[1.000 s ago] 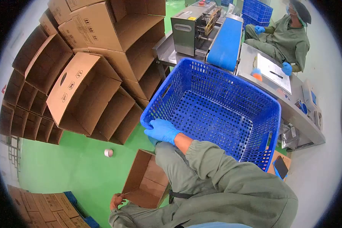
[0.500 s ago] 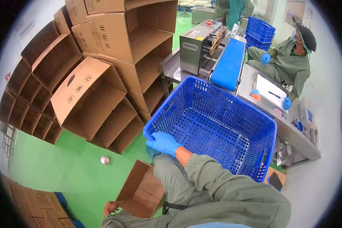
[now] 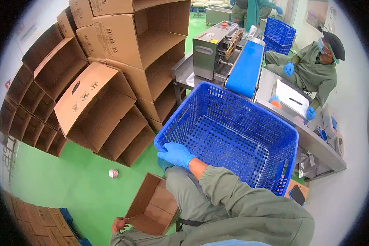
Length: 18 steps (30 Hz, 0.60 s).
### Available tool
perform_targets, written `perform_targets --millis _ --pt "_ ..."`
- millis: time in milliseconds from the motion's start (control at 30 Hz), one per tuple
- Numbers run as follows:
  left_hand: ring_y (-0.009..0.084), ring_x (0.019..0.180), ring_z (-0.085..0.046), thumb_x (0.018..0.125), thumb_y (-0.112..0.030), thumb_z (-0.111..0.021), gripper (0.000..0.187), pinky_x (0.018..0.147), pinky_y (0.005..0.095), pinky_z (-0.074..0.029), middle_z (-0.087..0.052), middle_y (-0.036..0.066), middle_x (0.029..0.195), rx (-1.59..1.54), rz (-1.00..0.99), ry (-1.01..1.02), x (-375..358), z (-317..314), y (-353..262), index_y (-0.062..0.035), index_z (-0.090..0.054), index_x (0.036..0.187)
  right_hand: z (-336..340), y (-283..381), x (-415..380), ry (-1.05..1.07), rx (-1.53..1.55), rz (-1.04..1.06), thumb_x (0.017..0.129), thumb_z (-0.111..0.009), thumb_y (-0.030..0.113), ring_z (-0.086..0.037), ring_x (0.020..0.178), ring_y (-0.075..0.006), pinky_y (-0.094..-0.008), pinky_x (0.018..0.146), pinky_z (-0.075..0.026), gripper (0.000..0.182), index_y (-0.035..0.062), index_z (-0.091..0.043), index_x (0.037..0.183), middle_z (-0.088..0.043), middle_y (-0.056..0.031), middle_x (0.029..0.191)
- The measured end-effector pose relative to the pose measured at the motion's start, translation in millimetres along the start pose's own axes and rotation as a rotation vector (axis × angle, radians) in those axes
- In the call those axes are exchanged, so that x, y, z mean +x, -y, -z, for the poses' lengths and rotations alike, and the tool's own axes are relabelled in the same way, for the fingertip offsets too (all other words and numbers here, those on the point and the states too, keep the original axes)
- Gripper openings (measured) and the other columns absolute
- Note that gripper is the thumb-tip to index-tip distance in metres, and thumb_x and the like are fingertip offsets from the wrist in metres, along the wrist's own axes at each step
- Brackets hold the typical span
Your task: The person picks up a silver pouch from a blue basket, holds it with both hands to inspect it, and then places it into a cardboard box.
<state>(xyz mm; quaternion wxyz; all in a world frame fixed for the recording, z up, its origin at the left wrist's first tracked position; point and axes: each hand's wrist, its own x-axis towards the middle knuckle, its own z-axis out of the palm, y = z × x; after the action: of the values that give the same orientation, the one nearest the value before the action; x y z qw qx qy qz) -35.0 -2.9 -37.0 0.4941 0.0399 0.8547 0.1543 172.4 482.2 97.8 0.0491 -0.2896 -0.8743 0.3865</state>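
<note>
An empty blue plastic crate [image 3: 229,141] with slotted walls stands in front of me, tilted in the view. My right hand [image 3: 176,155], in a blue glove, is closed over the crate's near left rim. Down at the bottom left, my left hand [image 3: 119,224] is bare. Its fingers pinch the edge of an open cardboard box [image 3: 153,207], which rests on the floor beside my leg with nothing visible inside.
Stacked cardboard boxes [image 3: 119,45] rise at the left. Beyond the crate are a blue conveyor belt [image 3: 246,67] and a steel machine [image 3: 211,51]. A co-worker [image 3: 311,65] sits at the right by a metal table [image 3: 274,108]. A tape roll [image 3: 113,174] lies on the floor.
The seated co-worker's head and upper body have shifted slightly right and down. A person at the back has stretched an arm out to the right. Both my hands stay where they were.
</note>
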Motion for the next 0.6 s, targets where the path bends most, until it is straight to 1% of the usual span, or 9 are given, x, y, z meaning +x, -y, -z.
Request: perform_targets --millis 67,133,267,467,533,600 --pt "0.0207 0.073 -0.068 0.091 -0.025 -0.052 0.031 0.056 0.0322 -0.049 -0.068 0.008 0.085 0.018 0.005 -0.01 0.3 0.1 1.4 0.0012 -0.064 0.103 -0.7 -1.2 0.1 -0.008 -0.005 0.008 0.083 -0.052 0.047 -0.059 0.092 -0.0391 -0.0461 0.081 -0.045 0.047 0.0015 -0.061 0.093 -0.062 -0.0228 0.096" --pt "0.0208 0.074 -0.068 0.091 -0.023 -0.052 0.031 0.056 0.0323 -0.05 -0.068 0.009 0.086 -0.027 -0.001 -0.013 2.6 0.7 3.8 0.002 -0.063 0.106 -0.1 -1.4 0.2 0.014 -0.007 0.012 0.083 -0.052 0.047 -0.059 0.093 -0.0387 -0.0459 0.082 -0.045 0.047 0.0019 -0.06 0.094 -0.062 -0.0222 0.098" --pt "0.0208 0.074 -0.068 0.09 -0.023 -0.053 0.033 0.057 0.032 -0.051 -0.069 0.01 0.088 -0.001 0.009 -0.014 2.5 0.3 1.6 0.0025 -0.061 0.108 3.2 1.9 -1.5 0.038 -0.004 -0.017 0.083 -0.051 0.047 -0.059 0.095 -0.038 -0.0455 0.083 -0.045 0.047 0.0024 -0.06 0.094 -0.062 -0.0215 0.099" --pt "0.0209 0.074 -0.068 0.089 -0.023 -0.054 0.032 0.058 0.0325 -0.051 -0.069 0.01 0.088 -0.009 0.027 -0.04 -6.9 -2.3 -6.8 0.0021 -0.062 0.106 0.9 0.2 -0.3 0.036 -0.018 -0.011 0.083 -0.051 0.048 -0.059 0.095 -0.0372 -0.0451 0.084 -0.045 0.048 0.0028 -0.06 0.096 -0.061 -0.0212 0.1" --pt "0.0211 0.074 -0.067 0.089 -0.023 -0.053 0.03 0.058 0.033 -0.05 -0.069 0.01 0.087 -0.001 0.022 -0.043 -12.0 -3.1 -12.7 0.0018 -0.063 0.103 -1.1 -0.9 -0.4 -0.041 -0.022 0.017 0.081 -0.053 0.047 -0.062 0.092 -0.0373 -0.0454 0.081 -0.047 0.046 0.0026 -0.063 0.089 -0.064 -0.0213 0.095" --pt "0.021 0.074 -0.067 0.089 -0.023 -0.053 0.03 0.058 0.0329 -0.05 -0.069 0.01 0.087 -0.003 0.028 -0.029 -10.4 -2.2 -12.3 0.0017 -0.064 0.101 0.3 -0.6 -0.5 -0.028 -0.01 0.016 0.081 -0.053 0.047 -0.062 0.092 -0.0373 -0.0455 0.081 -0.047 0.046 0.0027 -0.063 0.089 -0.064 -0.0213 0.095"
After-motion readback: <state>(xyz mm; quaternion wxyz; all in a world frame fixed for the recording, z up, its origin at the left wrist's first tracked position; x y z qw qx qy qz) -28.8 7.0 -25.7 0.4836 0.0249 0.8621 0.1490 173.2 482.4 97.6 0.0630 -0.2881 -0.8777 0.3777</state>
